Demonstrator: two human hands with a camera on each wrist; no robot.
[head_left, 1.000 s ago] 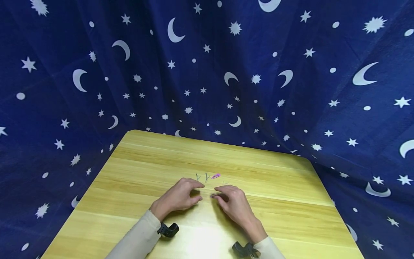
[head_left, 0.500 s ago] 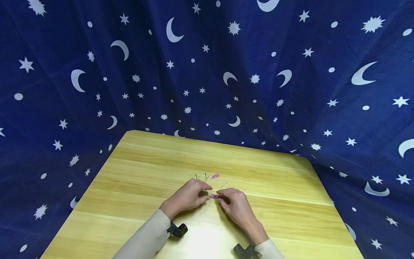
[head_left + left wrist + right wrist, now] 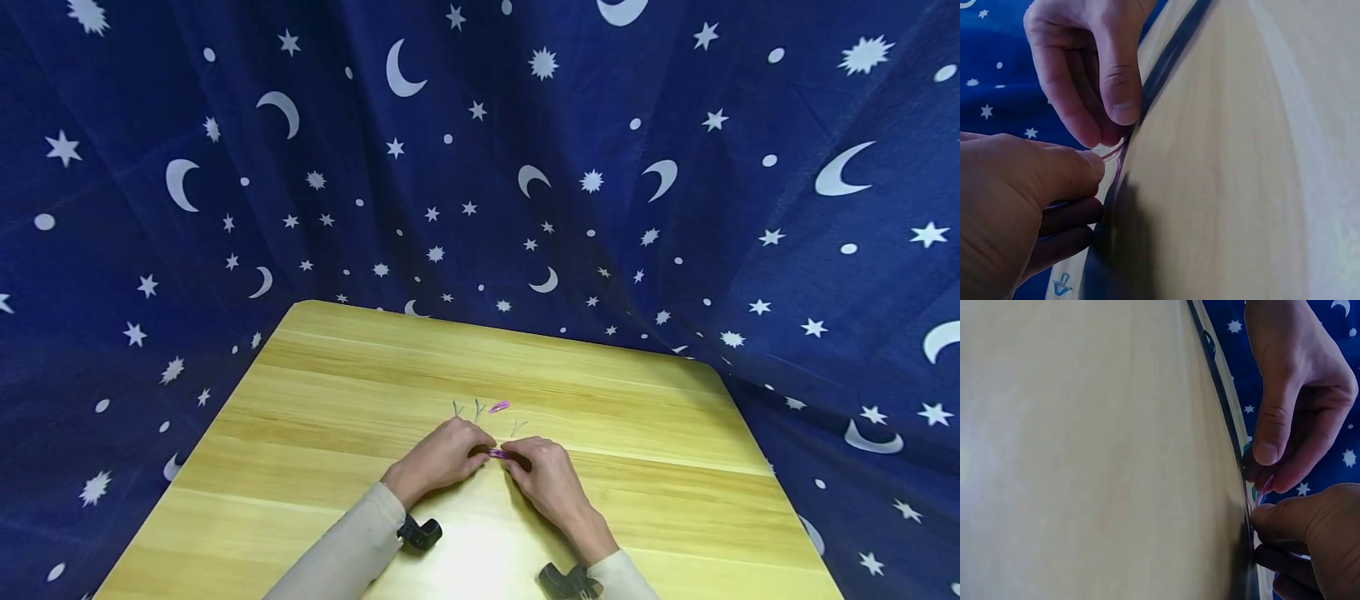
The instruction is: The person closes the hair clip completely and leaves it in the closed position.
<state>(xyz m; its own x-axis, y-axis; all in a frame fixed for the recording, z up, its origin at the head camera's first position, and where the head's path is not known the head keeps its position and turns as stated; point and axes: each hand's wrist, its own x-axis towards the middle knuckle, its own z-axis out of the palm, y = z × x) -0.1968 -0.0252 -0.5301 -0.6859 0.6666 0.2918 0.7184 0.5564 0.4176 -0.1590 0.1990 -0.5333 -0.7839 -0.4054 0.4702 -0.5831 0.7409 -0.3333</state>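
Between the fingertips of both hands is a small pink-purple hair clip (image 3: 498, 454), just above the wooden table. My left hand (image 3: 448, 452) pinches its left end, and my right hand (image 3: 546, 473) holds the right end. In the left wrist view a thin pink strip of the clip (image 3: 1116, 150) bridges the two hands. The right wrist view shows the clip (image 3: 1264, 487) edge-on, its ends covered by fingers. Just beyond the hands lies a second pink hair clip (image 3: 499, 407), with a grey Y-shaped piece (image 3: 478, 409) to its left.
Another grey Y-shaped piece (image 3: 457, 408) lies beside the left hand's knuckles. A pale forked piece (image 3: 517, 427) is beyond the right fingertips. The wooden table (image 3: 360, 367) ends at a dark blue curtain (image 3: 480, 167) with moons and stars.
My left hand has moved right, from apart to the clip's left end. The clip has come into clearer view at the right fingertips, while my right hand stays nearly in place.
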